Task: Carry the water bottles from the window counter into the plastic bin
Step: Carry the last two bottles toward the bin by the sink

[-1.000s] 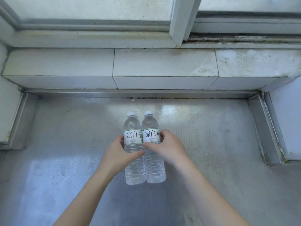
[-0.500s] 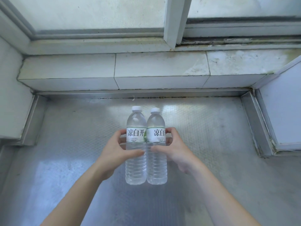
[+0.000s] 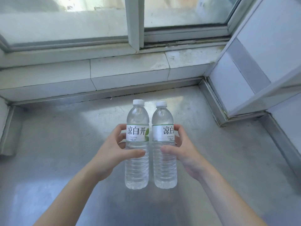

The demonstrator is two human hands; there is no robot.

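Left bottle label [image 3: 137, 132]: 凉白开; right bottle label [image 3: 163, 133]: 凉白.

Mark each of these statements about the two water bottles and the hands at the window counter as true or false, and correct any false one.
1. Each hand grips one bottle: left hand on the left bottle, right hand on the right bottle. True.
2. Both bottles have lost their caps. False: each has a white cap screwed on.
3. The bottles are held upright, side by side. True.
4. The plastic bin stands on the counter beside the bottles. False: no bin is in view.
5. The bottles are pressed tightly together. False: a narrow gap shows between them.
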